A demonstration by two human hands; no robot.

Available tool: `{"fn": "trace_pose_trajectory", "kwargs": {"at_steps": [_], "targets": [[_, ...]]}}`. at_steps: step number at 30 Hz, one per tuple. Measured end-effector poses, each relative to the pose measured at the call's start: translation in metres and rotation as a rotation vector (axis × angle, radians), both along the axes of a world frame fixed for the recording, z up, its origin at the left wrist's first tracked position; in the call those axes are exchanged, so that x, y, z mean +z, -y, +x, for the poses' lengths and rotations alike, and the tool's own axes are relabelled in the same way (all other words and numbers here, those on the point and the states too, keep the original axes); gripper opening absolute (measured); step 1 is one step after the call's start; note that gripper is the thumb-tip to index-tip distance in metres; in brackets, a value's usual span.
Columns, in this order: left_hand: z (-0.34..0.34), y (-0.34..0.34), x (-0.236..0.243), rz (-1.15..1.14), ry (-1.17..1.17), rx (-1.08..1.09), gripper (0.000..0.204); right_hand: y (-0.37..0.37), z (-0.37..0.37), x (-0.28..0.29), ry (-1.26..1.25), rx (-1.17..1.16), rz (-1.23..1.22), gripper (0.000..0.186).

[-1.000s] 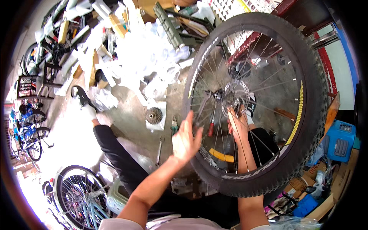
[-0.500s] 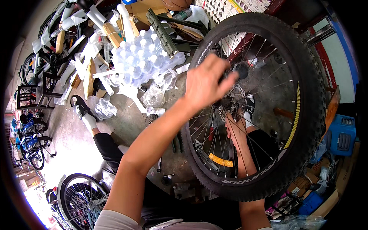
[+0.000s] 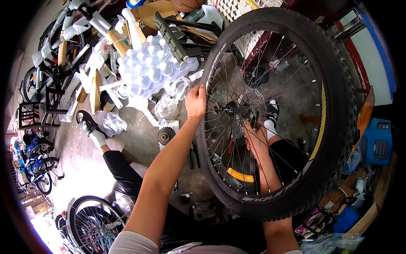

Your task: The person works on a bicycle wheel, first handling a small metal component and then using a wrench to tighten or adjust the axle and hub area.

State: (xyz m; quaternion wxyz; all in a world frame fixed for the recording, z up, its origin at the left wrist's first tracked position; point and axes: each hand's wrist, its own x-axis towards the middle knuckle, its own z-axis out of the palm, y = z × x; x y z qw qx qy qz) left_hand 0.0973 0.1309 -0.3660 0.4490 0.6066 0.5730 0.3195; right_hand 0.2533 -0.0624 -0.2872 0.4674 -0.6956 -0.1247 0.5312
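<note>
To the right of the bottle pack, the bicycle wheel was gripped near its hub by the closed fingers of the right hand — at the edge nearest the pack, the left hand was curled, its hold unclear

the person before me wears a pale grey top with short sleeves, forearms bare; black trousers stop above white socks, leaving a strip of leg, and black shoes carry white markings.
</note>
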Motion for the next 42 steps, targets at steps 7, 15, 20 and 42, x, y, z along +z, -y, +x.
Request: {"fn": "trace_pose_trajectory", "kwargs": {"at_steps": [7,15,20,42], "targets": [[0.004,-0.014,0.014,0.274,-0.122,-0.067,0.038,0.005,0.019,-0.001,-0.161,-0.014,0.004,0.017],[0.023,-0.059,0.064,0.815,-0.059,-0.303,0.018,0.003,0.007,-0.014,0.111,0.063,0.111,0.035],[0.029,-0.071,0.106,1.17,-0.096,-0.561,0.015,0.003,0.007,-0.011,0.028,-0.027,-0.046,0.024],[-0.054,0.177,0.075,0.252,-0.298,-0.176,0.058,0.007,0.001,-0.02,0.075,-0.09,0.239,0.024]]}}
